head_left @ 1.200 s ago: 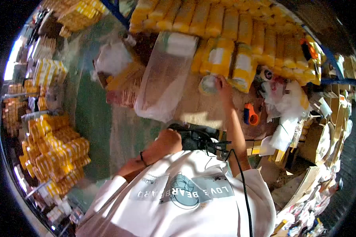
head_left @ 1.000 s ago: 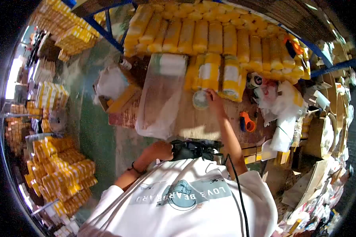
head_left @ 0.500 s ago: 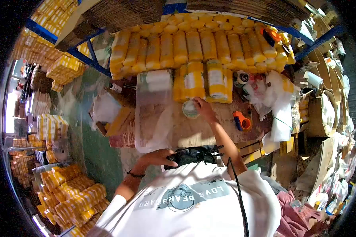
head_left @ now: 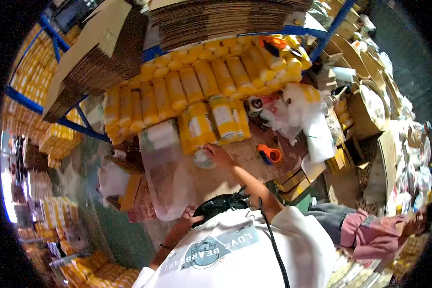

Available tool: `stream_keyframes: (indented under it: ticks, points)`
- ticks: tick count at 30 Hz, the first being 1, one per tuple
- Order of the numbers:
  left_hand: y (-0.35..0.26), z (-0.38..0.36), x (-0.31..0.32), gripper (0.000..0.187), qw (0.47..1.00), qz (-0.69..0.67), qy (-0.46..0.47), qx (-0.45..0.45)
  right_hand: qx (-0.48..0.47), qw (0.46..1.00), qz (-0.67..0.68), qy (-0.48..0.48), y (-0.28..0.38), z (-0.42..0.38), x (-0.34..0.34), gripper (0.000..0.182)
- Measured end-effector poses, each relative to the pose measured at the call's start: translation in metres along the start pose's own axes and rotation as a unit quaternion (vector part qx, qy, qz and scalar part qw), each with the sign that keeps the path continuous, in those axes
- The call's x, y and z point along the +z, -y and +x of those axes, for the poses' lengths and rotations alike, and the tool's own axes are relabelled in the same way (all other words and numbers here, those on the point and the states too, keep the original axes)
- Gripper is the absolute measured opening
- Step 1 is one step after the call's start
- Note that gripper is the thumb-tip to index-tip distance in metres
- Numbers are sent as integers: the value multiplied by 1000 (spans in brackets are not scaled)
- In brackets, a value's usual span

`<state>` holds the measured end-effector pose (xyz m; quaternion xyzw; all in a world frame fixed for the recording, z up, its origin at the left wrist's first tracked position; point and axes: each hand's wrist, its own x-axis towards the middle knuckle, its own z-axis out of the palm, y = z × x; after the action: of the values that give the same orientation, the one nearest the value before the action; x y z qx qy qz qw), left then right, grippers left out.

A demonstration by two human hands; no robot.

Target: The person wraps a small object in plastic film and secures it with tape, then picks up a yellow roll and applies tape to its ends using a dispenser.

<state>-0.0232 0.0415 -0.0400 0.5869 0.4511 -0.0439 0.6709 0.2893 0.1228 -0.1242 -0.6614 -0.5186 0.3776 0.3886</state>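
My right hand (head_left: 217,156) is closed on the side of a small round pale thing (head_left: 203,159) with a whitish top, over the table just in front of the wrapped packs; I cannot make out its kind. Behind it stand two yellow packs with white labels, a left pack (head_left: 199,126) and a right pack (head_left: 225,118), in clear wrap. My left hand (head_left: 189,216) is held low at the waist, its fingers bent, beside a black pouch (head_left: 223,205). Whatever those fingers hold is hidden. A clear plastic sheet (head_left: 165,177) spreads over the table to the left.
An orange tape dispenser (head_left: 269,154) lies on the table (head_left: 293,161) at right, near crumpled plastic bags (head_left: 297,110). Long yellow rolls (head_left: 192,84) line the back under stacked cardboard (head_left: 225,21). A carton (head_left: 137,192) stands left. A person in pink (head_left: 374,233) is at right.
My view has turned, so the table and packs sit lower and further left in it. The person in pink shows more fully. My right hand still holds the round thing; my left fingers look more bent.
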Motion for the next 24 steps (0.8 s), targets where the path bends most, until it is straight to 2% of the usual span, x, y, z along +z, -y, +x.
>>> stream_keyframes:
  ticks: [1, 3, 4, 5, 6, 7, 8, 9, 10, 11, 12, 14, 15, 16, 17, 18, 20, 22, 23, 24]
  points:
    - [-5, -3, 2, 48, 998, 14, -67, 9, 2, 1000, 2, -11, -6, 1, 2, 26]
    - [10, 17, 4, 45, 997, 36, -59, 23, -68, 995, -60, -44, -20, 5, 10, 25]
    - [23, 24, 4, 41, 997, 48, -59, 30, -66, 995, -53, -47, -11, 1, 8, 25]
    - [38, 27, 4, 41, 996, 51, -62, 24, -17, 1000, -4, -12, 7, -5, -2, 25]
    - [51, 31, 3, 41, 993, 56, -53, 93, 28, 998, 43, 27, 18, -8, -7, 24]
    - [49, 33, 2, 41, 983, 61, -48, 165, 19, 998, 46, 33, 11, -7, -6, 24]
    - [49, 27, 1, 41, 998, -43, -10, 52, -38, 999, -19, 9, 4, -6, -3, 25]
    - [31, 22, -3, 44, 994, -87, 54, 38, -94, 992, -83, -17, -1, -4, 0, 25]
    - [49, 27, -6, 43, 991, -23, 36, 123, -97, 992, -78, -9, -1, -4, 2, 25]
    - [68, 31, -7, 43, 978, 39, 20, 205, -53, 997, -56, -1, -3, -4, 3, 25]
    - [55, 23, -8, 43, 979, 30, 14, 201, -9, 999, -39, 7, -2, -3, -1, 25]
    - [11, 2, -15, 44, 994, 99, 22, 41, 17, 999, -33, 28, 5, -2, -7, 26]
    - [60, 13, -20, 48, 983, 139, 39, 116, 42, 998, -23, 38, 7, -3, -5, 27]
    - [78, 12, -27, 43, 984, 103, 65, 133, 41, 997, -28, 54, 2, -6, -2, 27]
    - [86, 13, -28, 39, 982, 67, 90, 154, 7, 999, -43, 28, -3, -6, 0, 28]
    - [70, 8, -25, 39, 983, 55, 80, 156, -30, 998, -58, 0, -7, -3, 0, 29]
    - [15, -15, -32, 27, 918, 221, 85, 317, -18, 998, -52, 14, -6, -2, 2, 29]
    - [1, -10, -39, 24, 937, 162, 70, 302, -2, 999, -47, 27, 5, -4, -2, 29]
    - [3, -12, -41, 21, 950, 112, 66, 284, -9, 997, -73, 1, 15, -7, -4, 30]
    - [13, -11, -36, 17, 970, 58, 54, 229, -14, 995, -98, -24, 20, -13, -3, 32]
